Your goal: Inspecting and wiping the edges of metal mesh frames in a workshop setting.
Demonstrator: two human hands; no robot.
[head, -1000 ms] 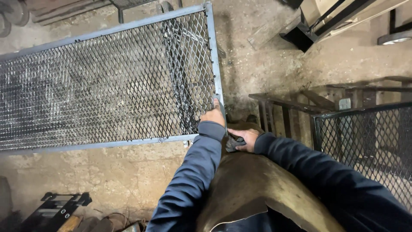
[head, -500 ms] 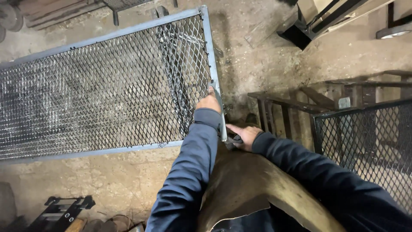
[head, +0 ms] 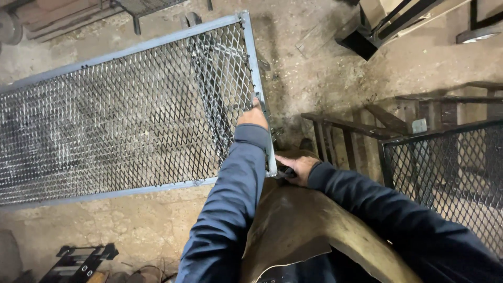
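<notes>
Left hand (head: 253, 116) gripping mesh panel (head: 120, 110) frame, right hand (head: 294, 166) clenched on dark tool (head: 285, 171)

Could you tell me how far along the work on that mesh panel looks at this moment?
Done: the expanded mesh already fills the grey frame of the mesh panel. In hand: the left hand grips the panel's right edge, while the right hand holds a dark object, too hidden to identify, at the near corner. What is left cannot be judged; a second mesh panel stands to the right.

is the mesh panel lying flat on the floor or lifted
Lifted at one end: the left hand grips the mesh panel's end rail, raised above the concrete floor.
</notes>
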